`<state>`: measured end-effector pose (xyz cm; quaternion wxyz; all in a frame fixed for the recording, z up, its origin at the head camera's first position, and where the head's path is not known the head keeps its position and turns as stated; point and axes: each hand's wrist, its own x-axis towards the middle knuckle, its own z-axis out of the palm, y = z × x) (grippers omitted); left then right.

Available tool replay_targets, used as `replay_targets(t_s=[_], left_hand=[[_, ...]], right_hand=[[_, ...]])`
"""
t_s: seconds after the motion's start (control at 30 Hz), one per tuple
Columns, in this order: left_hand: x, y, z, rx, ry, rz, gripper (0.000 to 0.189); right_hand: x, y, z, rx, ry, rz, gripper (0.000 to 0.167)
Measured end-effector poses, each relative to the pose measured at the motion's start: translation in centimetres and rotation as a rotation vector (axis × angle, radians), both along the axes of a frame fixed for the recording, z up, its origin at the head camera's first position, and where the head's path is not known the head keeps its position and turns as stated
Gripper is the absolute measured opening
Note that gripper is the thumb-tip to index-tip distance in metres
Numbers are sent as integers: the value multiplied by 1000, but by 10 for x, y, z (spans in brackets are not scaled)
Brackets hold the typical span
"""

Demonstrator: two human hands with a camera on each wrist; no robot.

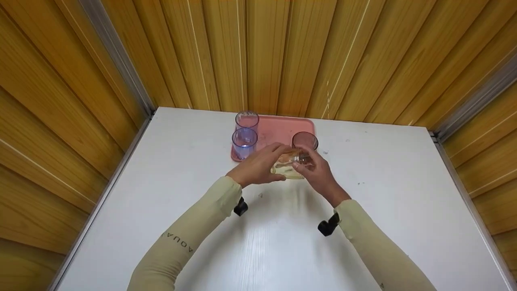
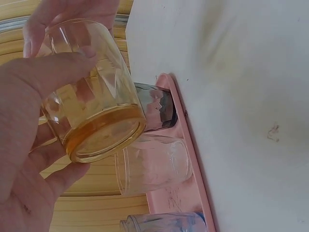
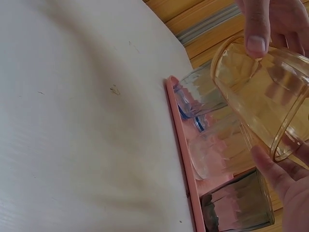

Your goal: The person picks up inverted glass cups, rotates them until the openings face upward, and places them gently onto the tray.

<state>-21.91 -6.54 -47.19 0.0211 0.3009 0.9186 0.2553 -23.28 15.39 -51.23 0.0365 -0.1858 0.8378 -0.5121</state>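
Both hands hold an amber glass (image 2: 96, 92) tilted on its side, above the front of a pink tray (image 1: 282, 125). My left hand (image 1: 260, 163) grips its wall, thumb on one side and fingers curled round the other in the left wrist view. My right hand (image 1: 319, 171) holds the rim end, its fingertips (image 3: 270, 166) at the rim in the right wrist view. Behind the amber glass, a clear glass (image 2: 157, 164) stands on the tray, mostly hidden by the hands in the head view. A dark grey glass (image 1: 305, 139) stands on the tray's right side.
On the tray's left side stand a blue glass (image 1: 244, 145) and, behind it, a pale purplish glass (image 1: 247, 120). The tray lies towards the back of a white table (image 1: 375, 169), in front of wood-patterned panels (image 1: 266, 56).
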Motion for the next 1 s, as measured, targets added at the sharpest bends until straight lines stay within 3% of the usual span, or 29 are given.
replay_targets(t_s=[0.23,0.57,1.0], left_hand=[[-2,0,2,13,-27,3,81],[-4,-2,2,16,-65,30,80],[-12,-3,-1,-58,-101,108,77]], right_hand=[[-2,6,6,34,35,-12,55],[0,19,17,39,19,-32,55],[-4,34,22,54,83,-43,58]])
